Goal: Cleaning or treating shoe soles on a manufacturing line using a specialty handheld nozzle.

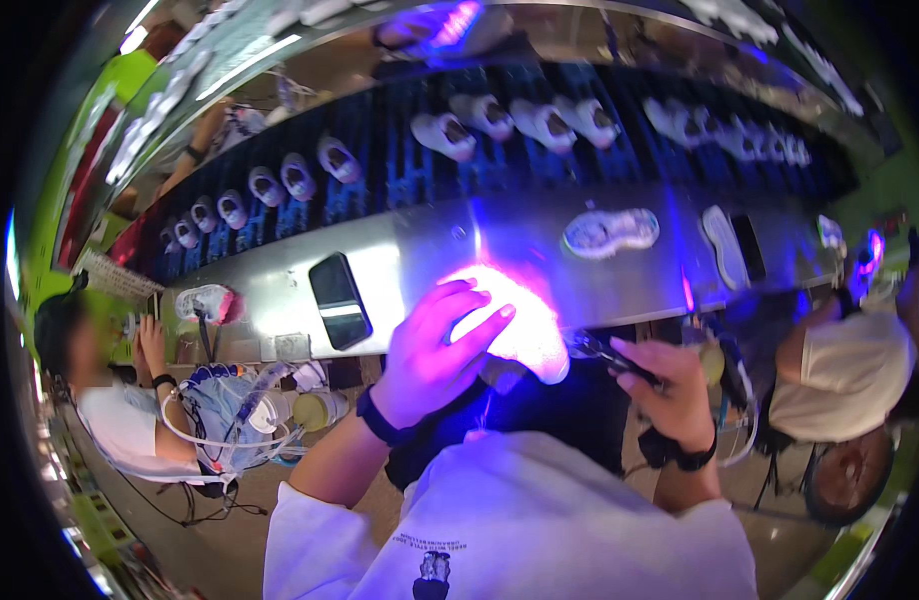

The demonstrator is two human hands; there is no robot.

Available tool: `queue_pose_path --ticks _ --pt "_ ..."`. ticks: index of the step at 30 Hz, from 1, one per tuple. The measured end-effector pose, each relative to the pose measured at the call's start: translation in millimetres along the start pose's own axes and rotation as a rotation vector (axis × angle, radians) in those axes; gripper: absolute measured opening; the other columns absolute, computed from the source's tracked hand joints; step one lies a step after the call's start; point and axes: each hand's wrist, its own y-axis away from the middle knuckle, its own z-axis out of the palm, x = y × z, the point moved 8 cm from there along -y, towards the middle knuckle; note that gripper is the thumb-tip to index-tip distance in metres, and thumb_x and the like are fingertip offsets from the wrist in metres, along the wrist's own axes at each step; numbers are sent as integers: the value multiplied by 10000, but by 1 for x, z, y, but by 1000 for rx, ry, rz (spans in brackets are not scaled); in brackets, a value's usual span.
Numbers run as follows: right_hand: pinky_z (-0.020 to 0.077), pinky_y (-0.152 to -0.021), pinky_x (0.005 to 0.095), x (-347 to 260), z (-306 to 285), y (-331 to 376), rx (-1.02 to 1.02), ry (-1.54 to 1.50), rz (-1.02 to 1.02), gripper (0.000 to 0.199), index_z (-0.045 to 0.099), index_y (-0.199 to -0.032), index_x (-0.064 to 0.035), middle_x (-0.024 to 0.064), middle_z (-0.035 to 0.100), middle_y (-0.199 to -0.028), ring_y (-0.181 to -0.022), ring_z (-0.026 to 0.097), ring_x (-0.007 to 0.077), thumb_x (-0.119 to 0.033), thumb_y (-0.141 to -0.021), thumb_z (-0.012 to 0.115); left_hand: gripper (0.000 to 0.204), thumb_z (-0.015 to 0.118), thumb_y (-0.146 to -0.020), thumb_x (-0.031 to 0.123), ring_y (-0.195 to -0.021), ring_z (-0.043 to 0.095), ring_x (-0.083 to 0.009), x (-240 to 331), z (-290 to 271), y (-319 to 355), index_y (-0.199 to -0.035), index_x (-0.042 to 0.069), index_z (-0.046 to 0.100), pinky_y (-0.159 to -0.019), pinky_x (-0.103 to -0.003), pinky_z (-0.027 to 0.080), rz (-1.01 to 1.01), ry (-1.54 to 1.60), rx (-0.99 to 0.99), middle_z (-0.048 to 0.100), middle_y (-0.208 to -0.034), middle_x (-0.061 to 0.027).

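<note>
Wears a white short-sleeved shirt, nearest of all, with dark bands on both wrists. Has the left hand closed over a glowing shoe, fingers parted and curved across top and side, probably to steady it while leaving the lower right end bare. Has it raised before the chest, by the near edge of the metal surface, perhaps for room to tilt it. Has the right hand wrapped snugly round a slim dark tool, likely for fine control, with the tip pointed at the shoe; cannot tell whether touching it. Looks rounded and smooth at the shoe's exposed end, but too washed out by pink-violet light to show weave or stitching.

Farther on, meets hard, shiny grey metal, throwing back bright patches. Bears a flat, glossy black phone to the left, perhaps set apart to be out of the way. Carries a pale, curved sole-shaped piece to the right, then a narrower one beside a dark slab.

Flanked by co-workers at left and right, both in pale tops. Backed by a dark, ribbed rack with white shoes spaced in rows, rounded and open-topped, presumably to avoid rubbing.
</note>
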Motion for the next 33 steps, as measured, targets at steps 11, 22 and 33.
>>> queue_pose_path --ticks 11,22,33 --pt "531 -680 247 95 -4 11 282 -213 397 495 566 -1406 60 105 732 -1074 -804 658 115 93 -916 629 601 786 -817 458 -847 758 -352 -286 29 -72 -1118 -59 721 -806 -450 597 -602 -240 -21 758 -885 -222" --pt "478 -557 214 120 -14 4 335 -277 491 455 619 -1378 25 66 729 -927 -663 589 70 15 -928 685 493 744 -866 478 -1097 702 -354 -405 61 -55 -1094 41 724 -897 -466 579 -1106 -501 -204 725 -1148 -198" --pt "466 -552 199 114 -11 -22 356 -221 443 458 606 -1399 3 46 738 -970 -661 582 55 7 -944 664 785 815 -768 458 -1318 497 -419 -279 178 -179 -1392 64 548 -1010 -526 483 -292 -579 -148 535 -1401 -197"
